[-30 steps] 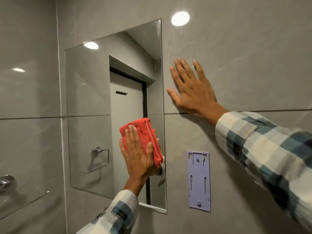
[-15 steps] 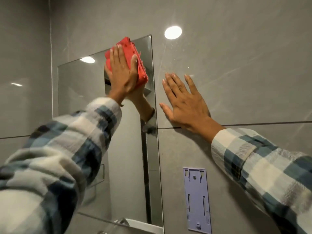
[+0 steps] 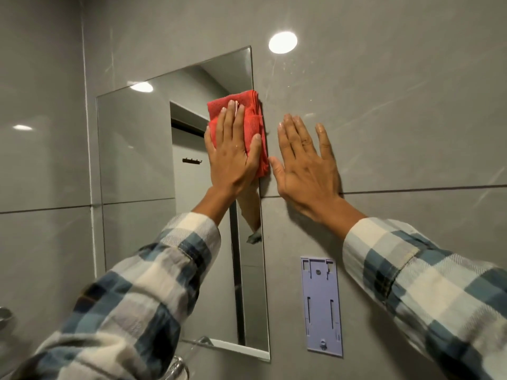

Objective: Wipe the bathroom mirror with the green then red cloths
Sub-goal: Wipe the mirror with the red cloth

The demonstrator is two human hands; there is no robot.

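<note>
A frameless rectangular mirror [image 3: 137, 160] hangs on the grey tiled wall. My left hand [image 3: 233, 157] presses a folded red cloth [image 3: 251, 116] flat against the glass at the mirror's right edge, in its upper half. The cloth's right side reaches just past that edge. My right hand [image 3: 307, 171] lies flat with spread fingers on the wall tile just right of the mirror, holding nothing. No green cloth is in view.
A lilac plastic wall bracket [image 3: 321, 305] is fixed to the tile below my right hand. A chrome fitting [image 3: 4, 316] sticks out at the far left edge. Another chrome piece [image 3: 179, 366] shows below the mirror's bottom edge.
My left hand rose with the red cloth from the mirror's lower part to its top right corner, then came down to the upper right edge. My right hand stays on the wall.
</note>
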